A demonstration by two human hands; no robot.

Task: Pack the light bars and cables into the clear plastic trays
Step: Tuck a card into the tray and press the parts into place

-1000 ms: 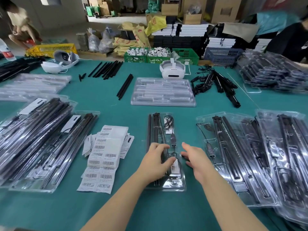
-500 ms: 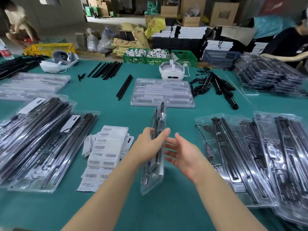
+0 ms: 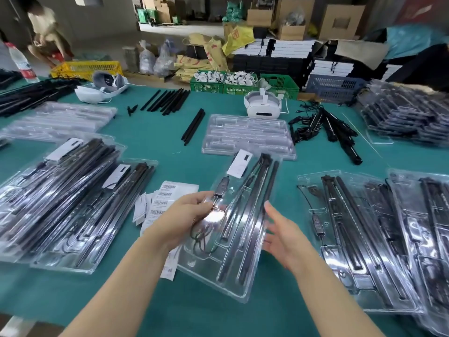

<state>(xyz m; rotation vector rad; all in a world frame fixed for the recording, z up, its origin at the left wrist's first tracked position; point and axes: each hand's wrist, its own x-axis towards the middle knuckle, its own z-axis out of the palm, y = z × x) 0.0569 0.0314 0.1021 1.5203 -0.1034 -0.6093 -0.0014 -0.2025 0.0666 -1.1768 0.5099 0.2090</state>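
The packed tray (image 3: 233,229) had turned from edge-on to face-up, lifted and tilted between the hands, long axis running away and slightly right. The left hand (image 3: 194,215) gripped its left edge over the cable (image 3: 204,232); the right hand (image 3: 281,232), nearer the light bars (image 3: 252,215), was open-fingered beside the right edge.

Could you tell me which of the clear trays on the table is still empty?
The empty tray lies mid-table, just before the white headset. Its moulded slots hold no black bars or cables, unlike the packed trays at both sides.
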